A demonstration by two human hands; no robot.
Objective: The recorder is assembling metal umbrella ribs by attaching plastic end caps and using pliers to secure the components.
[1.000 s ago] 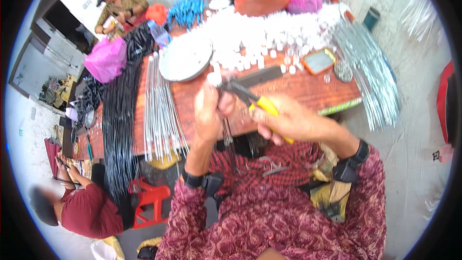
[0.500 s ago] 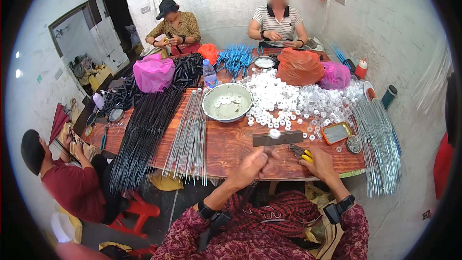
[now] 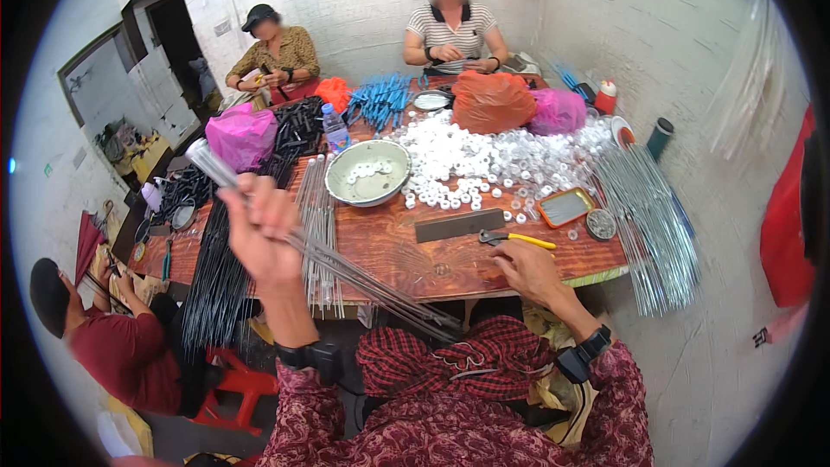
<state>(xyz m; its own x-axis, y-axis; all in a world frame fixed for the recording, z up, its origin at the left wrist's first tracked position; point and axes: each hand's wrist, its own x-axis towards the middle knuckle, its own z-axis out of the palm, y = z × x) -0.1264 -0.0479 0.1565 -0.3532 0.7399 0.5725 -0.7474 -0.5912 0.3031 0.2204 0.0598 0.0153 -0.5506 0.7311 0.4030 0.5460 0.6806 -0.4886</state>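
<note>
My left hand [image 3: 264,229] is raised over the front left of the table, closed around a long thin metal rod [image 3: 367,279]. The rod slants from upper left down toward my lap, and a clear tube with a whitish end [image 3: 210,163] tops it. Motion smears it, so I cannot tell whether it is a single rod. Pliers with yellow handles [image 3: 529,241] lie on the table in front of the dark flat bar [image 3: 458,226]. Just below them rests my right hand [image 3: 533,275], its fingers apart near the handles; one handle is partly hidden.
White rings [image 3: 467,160] are heaped mid-table beside an enamel bowl [image 3: 367,196]. Metal rods [image 3: 648,216] hang over the right edge, black ones [image 3: 216,281] over the left. A tray of pins [image 3: 566,206] stands at right. Three other people work around the table.
My left hand has swung up and left with the rod. The pliers, gripped by my right hand before, now lie on the table with the fingers loosened. The whole view has shifted.
</note>
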